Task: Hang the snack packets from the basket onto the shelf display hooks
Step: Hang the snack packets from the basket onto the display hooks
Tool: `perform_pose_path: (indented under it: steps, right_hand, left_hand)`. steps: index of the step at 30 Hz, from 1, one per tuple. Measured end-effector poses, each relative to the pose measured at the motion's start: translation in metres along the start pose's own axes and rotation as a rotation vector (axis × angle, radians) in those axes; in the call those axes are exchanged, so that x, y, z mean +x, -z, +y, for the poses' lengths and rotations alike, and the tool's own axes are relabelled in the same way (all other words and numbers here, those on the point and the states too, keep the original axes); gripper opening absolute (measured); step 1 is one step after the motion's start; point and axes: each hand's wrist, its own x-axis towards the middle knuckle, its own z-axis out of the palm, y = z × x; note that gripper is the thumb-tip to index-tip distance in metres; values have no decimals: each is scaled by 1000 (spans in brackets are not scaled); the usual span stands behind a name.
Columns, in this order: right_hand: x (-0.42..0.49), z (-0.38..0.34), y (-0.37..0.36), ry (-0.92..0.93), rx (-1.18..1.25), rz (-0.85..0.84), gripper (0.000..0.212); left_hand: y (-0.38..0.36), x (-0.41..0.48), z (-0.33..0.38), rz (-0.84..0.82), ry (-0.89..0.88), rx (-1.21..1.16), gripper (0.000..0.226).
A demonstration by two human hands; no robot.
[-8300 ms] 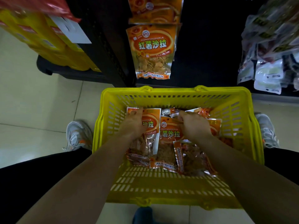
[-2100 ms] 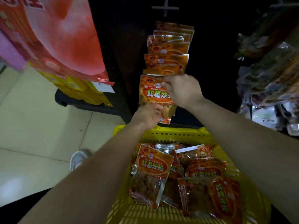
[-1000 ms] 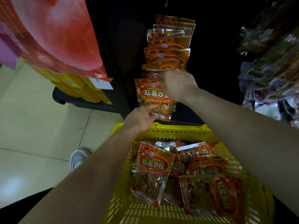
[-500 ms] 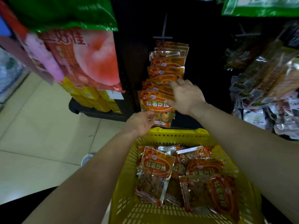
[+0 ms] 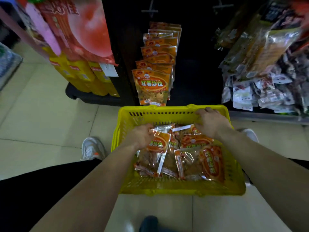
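A yellow plastic basket [image 5: 167,114] sits on the floor between my feet, holding several orange snack packets [image 5: 195,158]. My left hand [image 5: 142,136] is inside the basket, fingers closed on the top edge of the leftmost orange packet [image 5: 157,144]. My right hand [image 5: 210,123] reaches over the basket's far right corner, fingers spread, touching the rim and the packets beneath. On the dark shelf behind, a column of orange packets [image 5: 158,52] hangs from hooks; the lowest hung packet [image 5: 152,87] faces me just above the basket.
Large red and pink bags [image 5: 75,29] hang at upper left over yellow boxes [image 5: 87,77] on a black base. Mixed pale snack packets [image 5: 260,91] crowd the right shelf. Empty hooks [image 5: 150,9] stick out above the orange column. My shoes [image 5: 92,148] flank the basket.
Both hands have left the hung packet on the shelf and dropped into the basket. My left hand has taken hold of a packet there; the view has tilted down.
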Motion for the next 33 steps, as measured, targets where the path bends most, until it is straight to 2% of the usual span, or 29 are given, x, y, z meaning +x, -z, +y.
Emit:
perform_pose_path:
  steps: [4, 8, 11, 14, 16, 19, 23, 25, 28, 33]
  right_hand:
    - [0, 25, -41, -49, 11, -158, 62]
    - [6, 33, -71, -39, -10, -215, 57]
    - [14, 32, -83, -29, -60, -179, 57]
    - [24, 34, -91, -34, -73, -83, 50]
    - [29, 36, -95, -2, -100, -40, 35]
    - [31, 36, -97, 10, -60, -72, 25]
    - [28, 33, -92, -20, 25, -38, 20]
    - [25, 32, -84, -6, 40, -18, 20]
    - [19, 27, -64, 12, 63, 11, 17]
    - [2, 14, -19, 58, 50, 80, 14]
  left_hand:
    - [-30, 10, -1, -61, 26, 41, 53]
    - [-50, 36, -2, -103, 40, 69, 66]
    - [-59, 54, -5, -124, 10, 166, 80]
    - [-68, 72, -9, -138, -2, 240, 84]
    - [-72, 79, -13, -153, -10, 280, 82]
    - [-76, 83, -20, -121, -16, 342, 70]
    - [-71, 74, -21, 57, -23, 365, 29]
    - [-66, 67, -20, 95, -13, 381, 19]
    - [-52, 58, -18, 135, -7, 412, 17]
    - [-16, 29, -4, 158, 4, 590, 25]
